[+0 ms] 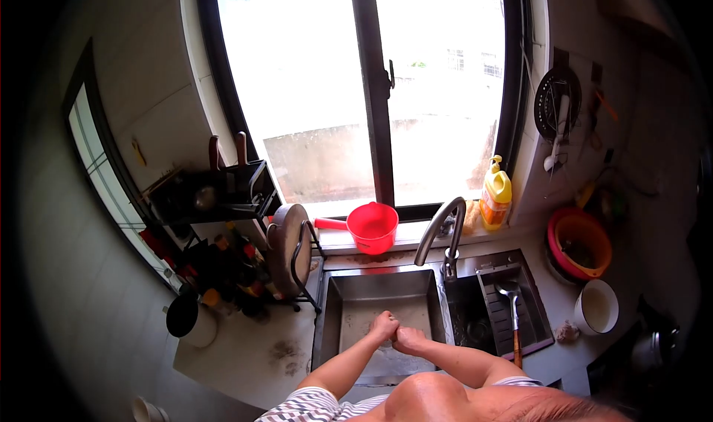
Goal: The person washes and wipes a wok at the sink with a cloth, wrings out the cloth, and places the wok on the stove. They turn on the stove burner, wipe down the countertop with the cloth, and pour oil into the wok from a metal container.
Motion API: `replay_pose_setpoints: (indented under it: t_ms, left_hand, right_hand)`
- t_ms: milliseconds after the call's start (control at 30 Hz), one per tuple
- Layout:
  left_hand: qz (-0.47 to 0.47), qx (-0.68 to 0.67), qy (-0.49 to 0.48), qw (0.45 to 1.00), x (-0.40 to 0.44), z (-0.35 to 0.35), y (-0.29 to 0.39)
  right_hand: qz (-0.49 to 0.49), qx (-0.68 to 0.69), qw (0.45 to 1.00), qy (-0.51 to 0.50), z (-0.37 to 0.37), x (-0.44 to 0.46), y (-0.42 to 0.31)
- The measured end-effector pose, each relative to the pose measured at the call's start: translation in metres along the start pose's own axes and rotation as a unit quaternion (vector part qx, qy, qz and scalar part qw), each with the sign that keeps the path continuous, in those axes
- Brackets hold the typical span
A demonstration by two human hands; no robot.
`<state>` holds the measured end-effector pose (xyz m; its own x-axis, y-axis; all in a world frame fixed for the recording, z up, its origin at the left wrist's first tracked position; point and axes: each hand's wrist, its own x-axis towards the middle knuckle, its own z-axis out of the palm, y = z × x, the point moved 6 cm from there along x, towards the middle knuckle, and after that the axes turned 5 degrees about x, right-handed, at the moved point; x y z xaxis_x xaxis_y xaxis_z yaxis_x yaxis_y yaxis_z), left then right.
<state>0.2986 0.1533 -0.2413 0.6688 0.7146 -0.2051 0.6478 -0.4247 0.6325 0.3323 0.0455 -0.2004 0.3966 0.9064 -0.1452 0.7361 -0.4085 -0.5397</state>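
Over the large basin of the steel sink point(334, 314), my left hand point(384, 326) and my right hand point(408, 339) meet, touching each other. The fingers of both are curled closed. Whatever they hold, if anything, is hidden between them. The curved faucet point(440, 225) stands beyond them to the right, its spout above the back of the basin. In the smaller right basin, a wooden-handled spatula point(514, 310) lies across a dark drain tray point(531, 303).
A red dipper point(373, 229) and a yellow soap bottle point(495, 195) stand on the windowsill. Left of the sink are a round cutting board point(286, 247) in a rack and several bottles point(245, 270). Colored basins point(553, 244) and a white bowl point(596, 307) sit on the right counter.
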Motion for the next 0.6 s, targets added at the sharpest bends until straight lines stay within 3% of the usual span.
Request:
replay_pose_setpoints:
  t_ms: [33, 67, 100, 133, 200, 233, 267, 300, 333, 367, 433, 500, 567, 600]
  left_hand:
    - [0.055, -0.002, 0.034, 0.998, -0.014, -0.012, 0.012]
    - [0.107, -0.004, 0.066, 0.992, -0.030, -0.030, 0.027]
    - [0.229, -0.017, 0.103, 0.968, -0.041, -0.051, 0.043]
    - [0.228, -0.018, 0.101, 0.968, -0.050, -0.070, 0.049]
    - [0.516, 0.161, 0.132, 0.831, -0.097, -0.097, 0.094]
    - [0.514, 0.161, 0.131, 0.832, -0.104, -0.106, 0.101]
    - [0.550, 0.196, 0.139, 0.800, -0.116, -0.111, 0.110]
    - [0.585, 0.230, 0.148, 0.764, -0.123, -0.113, 0.115]
    - [0.584, 0.231, 0.149, 0.763, -0.119, -0.113, 0.115]
    - [0.620, 0.198, 0.140, 0.746, -0.118, -0.113, 0.118]
    - [0.676, 0.173, 0.132, 0.704, -0.115, -0.113, 0.121]
    - [0.661, 0.206, 0.093, 0.716, -0.104, -0.108, 0.120]
    - [0.629, 0.250, 0.057, 0.734, -0.095, -0.095, 0.115]
    - [0.629, 0.251, 0.056, 0.734, -0.091, -0.087, 0.110]
  right_hand:
    - [0.001, -0.002, 1.000, 0.001, -0.005, 0.004, 0.009]
    - [0.054, 0.121, 0.986, -0.104, -0.005, 0.004, 0.017]
    - [0.106, 0.241, 0.942, -0.207, 0.000, -0.002, 0.024]
    - [0.176, 0.381, 0.872, -0.252, 0.012, -0.003, 0.043]
    - [0.202, 0.573, 0.732, -0.308, -0.013, -0.019, 0.027]
    - [0.175, 0.652, 0.637, -0.372, -0.020, -0.025, 0.019]
    - [0.175, 0.651, 0.636, -0.375, -0.024, -0.027, 0.014]
    - [0.145, 0.689, 0.566, -0.428, -0.029, -0.033, -0.003]
    - [0.112, 0.721, 0.491, -0.476, -0.034, -0.038, -0.018]
    - [0.056, 0.701, 0.481, -0.524, -0.036, -0.042, -0.033]
    - [0.072, 0.693, 0.482, -0.531, -0.037, -0.048, -0.046]
    - [0.080, 0.699, 0.468, -0.534, -0.037, -0.046, -0.050]
    - [0.092, 0.572, 0.719, -0.384, -0.034, -0.027, -0.029]
    - [0.091, 0.573, 0.718, -0.384, -0.038, -0.027, -0.036]
